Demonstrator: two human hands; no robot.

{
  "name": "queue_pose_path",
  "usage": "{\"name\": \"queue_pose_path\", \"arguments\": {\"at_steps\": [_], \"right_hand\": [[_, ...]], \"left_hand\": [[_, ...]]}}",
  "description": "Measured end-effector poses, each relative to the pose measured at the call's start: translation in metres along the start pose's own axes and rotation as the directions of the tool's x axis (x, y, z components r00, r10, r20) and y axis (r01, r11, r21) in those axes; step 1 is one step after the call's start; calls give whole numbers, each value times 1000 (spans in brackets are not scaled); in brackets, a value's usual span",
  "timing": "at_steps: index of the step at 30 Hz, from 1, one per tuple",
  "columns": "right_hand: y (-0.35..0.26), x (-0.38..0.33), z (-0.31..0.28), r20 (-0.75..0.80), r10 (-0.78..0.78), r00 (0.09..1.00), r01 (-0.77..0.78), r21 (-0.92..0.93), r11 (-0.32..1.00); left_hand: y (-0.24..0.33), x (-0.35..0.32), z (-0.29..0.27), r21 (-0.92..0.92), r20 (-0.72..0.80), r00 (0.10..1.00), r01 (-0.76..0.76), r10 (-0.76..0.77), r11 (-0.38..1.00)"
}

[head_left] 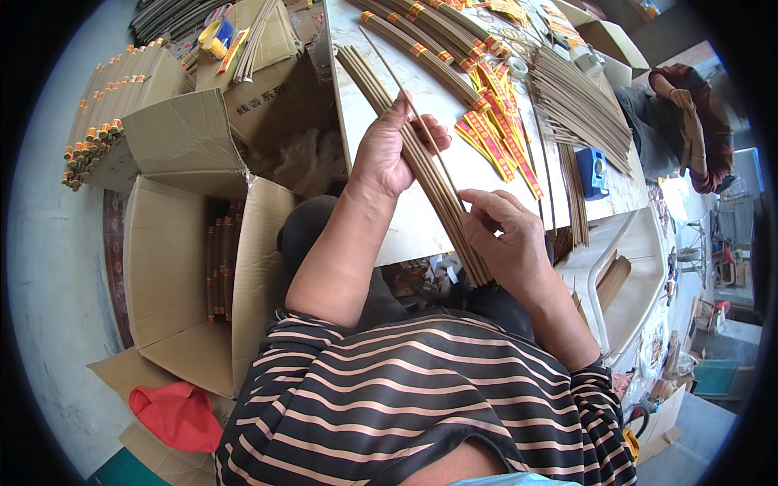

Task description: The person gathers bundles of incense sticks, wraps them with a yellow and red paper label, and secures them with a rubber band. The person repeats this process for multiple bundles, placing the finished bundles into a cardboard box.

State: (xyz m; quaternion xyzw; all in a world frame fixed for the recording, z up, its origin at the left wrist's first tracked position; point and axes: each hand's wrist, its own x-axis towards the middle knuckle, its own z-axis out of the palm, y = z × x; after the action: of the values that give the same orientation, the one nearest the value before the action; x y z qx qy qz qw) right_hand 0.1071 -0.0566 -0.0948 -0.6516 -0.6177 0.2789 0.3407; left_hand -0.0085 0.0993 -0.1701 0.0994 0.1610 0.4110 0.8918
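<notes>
A bundle of thin brown incense sticks (442,198) slants over the near edge of the white table (365,121). My left hand (385,154) is closed around its middle, thumb on top. One stick (389,69) lies apart from the rest, crossing under the left thumb. At its lower end, the fingers of my right hand (510,235) are pinched on it, close beside the bundle. Red and yellow paper strips (494,121) are spread on the table beyond my hands. Behind them lie several banded incense bundles (413,44). Loose sticks (579,105) form a wide pile to the right.
An open carton (174,275) with banded bundles (224,259) inside stands at my left. More bundles (121,89) are stacked behind it. A blue tape dispenser (594,172) sits at the table's right, above a white tub (628,251). Another person (689,121) is at the far right.
</notes>
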Motion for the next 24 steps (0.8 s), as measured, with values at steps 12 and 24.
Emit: {"name": "queue_pose_path", "arguments": {"at_steps": [12, 24], "right_hand": [[-11, 9, 6, -46, -96, 994, 91, -106, 990], [-2, 11, 15, -46, -315, 948, 290, -281, 915]], "left_hand": [[-1, -4, 11, -9, -74, 997, 27, -28, 1000], [-1, -3, 6, -14, 65, 998, 5, -5, 1000]]}}
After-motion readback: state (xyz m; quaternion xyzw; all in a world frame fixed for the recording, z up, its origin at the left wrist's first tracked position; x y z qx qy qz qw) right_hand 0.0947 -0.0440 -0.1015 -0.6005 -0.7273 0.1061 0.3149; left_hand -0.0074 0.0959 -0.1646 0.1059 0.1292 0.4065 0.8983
